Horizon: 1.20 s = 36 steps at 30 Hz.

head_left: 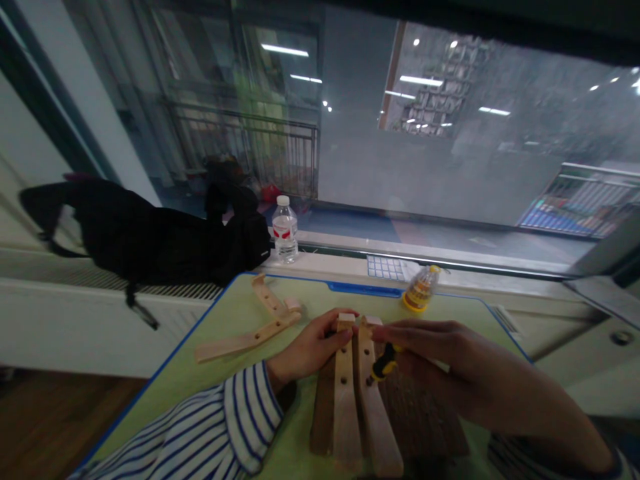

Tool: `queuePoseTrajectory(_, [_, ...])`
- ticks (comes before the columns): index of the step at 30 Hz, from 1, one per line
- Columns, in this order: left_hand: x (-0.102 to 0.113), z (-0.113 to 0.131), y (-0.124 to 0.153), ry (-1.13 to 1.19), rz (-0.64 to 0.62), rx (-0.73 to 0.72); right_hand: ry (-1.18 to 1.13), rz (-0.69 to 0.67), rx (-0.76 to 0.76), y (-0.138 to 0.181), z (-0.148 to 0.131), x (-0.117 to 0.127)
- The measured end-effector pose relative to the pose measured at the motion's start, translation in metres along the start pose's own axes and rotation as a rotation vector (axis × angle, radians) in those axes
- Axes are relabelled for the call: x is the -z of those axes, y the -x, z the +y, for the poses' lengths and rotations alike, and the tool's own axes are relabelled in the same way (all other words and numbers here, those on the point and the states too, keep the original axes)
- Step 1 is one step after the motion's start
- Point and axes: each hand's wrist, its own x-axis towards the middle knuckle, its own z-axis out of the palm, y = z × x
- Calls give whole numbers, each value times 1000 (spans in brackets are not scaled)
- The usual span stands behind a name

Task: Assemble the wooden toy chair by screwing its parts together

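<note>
Two pale wooden pieces with drilled holes, the left wooden piece (345, 400) and the right wooden piece (377, 413), lie side by side on a dark brown board (425, 413). My left hand (315, 343) is closed around the upper part of the left piece, thumb on top. Over the right piece, my right hand (440, 353) holds a short black-and-yellow screwdriver (385, 363). Its lower end meets the right piece at a hole; the tip itself is too small to make out. The right fingers reach left across the piece's upper end.
Other wooden pieces (250, 337) lie at the left of the green table (220, 393). A yellow-capped glue bottle (421, 290) stands at its back right. Behind, on the sill, are a water bottle (285, 230), a black bag (150, 237) and a patterned sheet (385, 267).
</note>
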Motion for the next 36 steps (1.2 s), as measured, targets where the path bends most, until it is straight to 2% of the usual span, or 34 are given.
queuePoseTrajectory(8, [0,1,0,-90,43,-39,-5,-10,-27,-3,-2,-2])
queuePoseTrajectory(16, [0,0,0,-16,12,-24,47,-11,-137,-8,-7,-9])
queuePoseTrajectory(27, [-2,8,0,-72,29,-30,-3,20,-20,-10,1,-9])
queuePoseTrajectory(36, [-1,0,-2,-11,-27,-36,-77,-45,22,-2,-4,-2])
